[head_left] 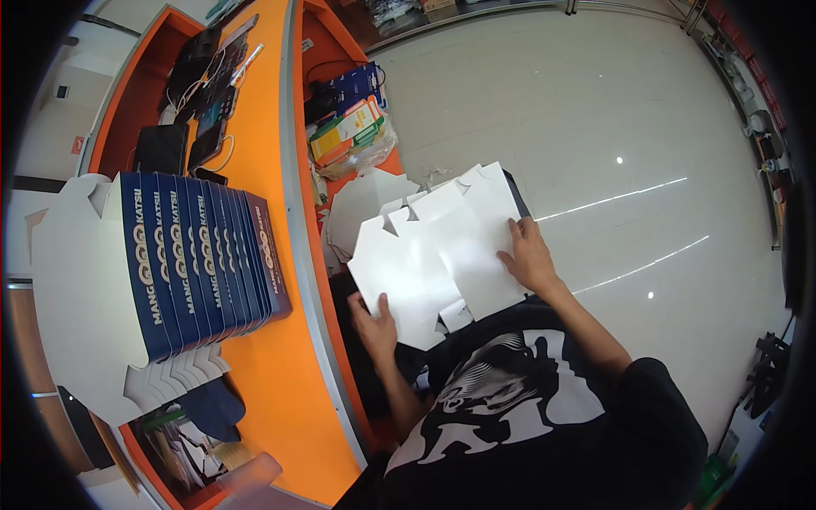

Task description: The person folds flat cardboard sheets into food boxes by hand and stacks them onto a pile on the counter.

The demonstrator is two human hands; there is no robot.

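A flat, unfolded cardboard box blank (438, 251) lies across my lap, white side up, with cut flaps and slots along its edges. A dark strip shows along its upper right edge. My left hand (374, 327) grips its lower left edge, thumb on top and the other fingers partly hidden. At the right edge, my right hand (530, 255) holds the blank with thumb and fingertips on the white face. More white cardboard pieces (365, 200) lie just beyond it, partly covered.
A stack of dark blue printed boxes (204, 255) stands on the orange counter (285, 399) at left, beside a large white cardboard sheet (72, 289). Phones (212, 127) and cables lie farther up the counter. Packets (348, 132) fill a shelf under it. Shiny tiled floor (629, 204) extends right.
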